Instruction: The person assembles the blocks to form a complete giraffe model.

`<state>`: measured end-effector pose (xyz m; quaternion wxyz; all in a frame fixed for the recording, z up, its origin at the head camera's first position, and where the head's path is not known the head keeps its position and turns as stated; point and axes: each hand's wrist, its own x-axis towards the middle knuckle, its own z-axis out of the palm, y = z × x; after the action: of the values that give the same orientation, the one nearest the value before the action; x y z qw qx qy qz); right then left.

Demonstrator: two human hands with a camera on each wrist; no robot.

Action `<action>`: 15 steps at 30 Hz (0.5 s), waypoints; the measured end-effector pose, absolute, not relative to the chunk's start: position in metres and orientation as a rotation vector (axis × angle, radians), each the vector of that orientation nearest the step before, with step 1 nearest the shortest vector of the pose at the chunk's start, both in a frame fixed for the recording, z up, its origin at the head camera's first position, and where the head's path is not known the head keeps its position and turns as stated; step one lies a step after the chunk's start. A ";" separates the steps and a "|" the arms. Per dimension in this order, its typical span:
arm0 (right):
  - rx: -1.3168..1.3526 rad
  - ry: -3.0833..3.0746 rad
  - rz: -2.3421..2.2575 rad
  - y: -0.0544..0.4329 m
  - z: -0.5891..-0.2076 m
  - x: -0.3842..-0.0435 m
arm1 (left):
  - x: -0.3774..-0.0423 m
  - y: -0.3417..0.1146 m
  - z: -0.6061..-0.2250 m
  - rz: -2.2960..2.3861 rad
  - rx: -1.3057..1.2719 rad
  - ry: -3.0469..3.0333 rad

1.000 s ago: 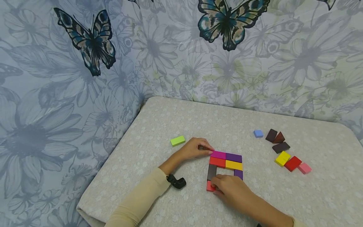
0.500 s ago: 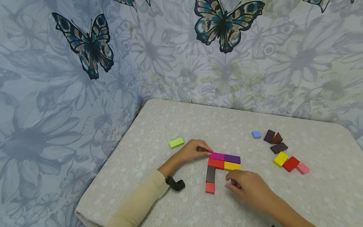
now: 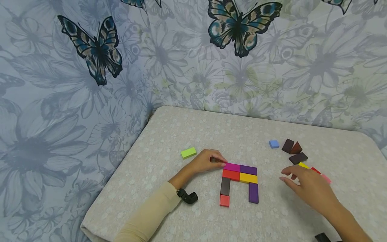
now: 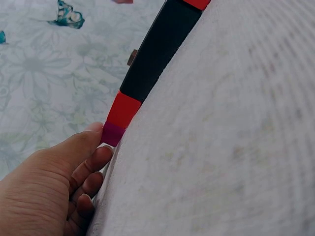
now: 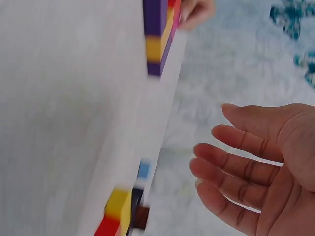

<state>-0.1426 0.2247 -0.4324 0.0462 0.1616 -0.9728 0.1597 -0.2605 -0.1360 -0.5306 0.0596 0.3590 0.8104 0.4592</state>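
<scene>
Flat coloured blocks lie joined on the cloth. The far row is a magenta block (image 3: 231,167) beside a purple one (image 3: 248,170); a red block (image 3: 231,174) and a yellow block (image 3: 248,177) lie against it. Two legs come nearer: a dark grey block (image 3: 225,186) ending in a small light-red block (image 3: 224,200), and a purple block (image 3: 253,193). My left hand (image 3: 208,159) holds the magenta block's left end at the thumb and index fingertips. My right hand (image 3: 314,188) hovers with nothing in it, fingers loosely bent, partly covering the loose blocks at right.
Loose pieces lie to the right: a light blue block (image 3: 273,144), dark brown blocks (image 3: 298,158), a brown triangular piece (image 3: 296,148), and partly hidden yellow (image 3: 303,165), red and pink (image 3: 326,178) ones. A lime green block (image 3: 188,153) lies beyond my left wrist. Papered walls border the cloth-covered surface (image 3: 193,131).
My right hand has left the near light-red block and moved right, over to the loose blocks, uncovering the purple leg. My left hand has stayed at the magenta block.
</scene>
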 end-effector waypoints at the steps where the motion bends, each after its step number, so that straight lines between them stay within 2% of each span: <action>1: 0.473 -2.963 0.491 0.232 -0.433 -0.144 | -0.261 -0.136 -0.530 1.389 1.088 2.455; 15: 0.022 -3.078 0.364 0.327 -0.452 -0.161 | -0.260 -0.136 -0.531 1.372 1.094 2.477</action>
<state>-0.1609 0.3267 -0.4523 0.0209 0.0072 -0.9928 0.1175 -0.2603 -0.1357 -0.5314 0.0531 0.3598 0.8150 0.4512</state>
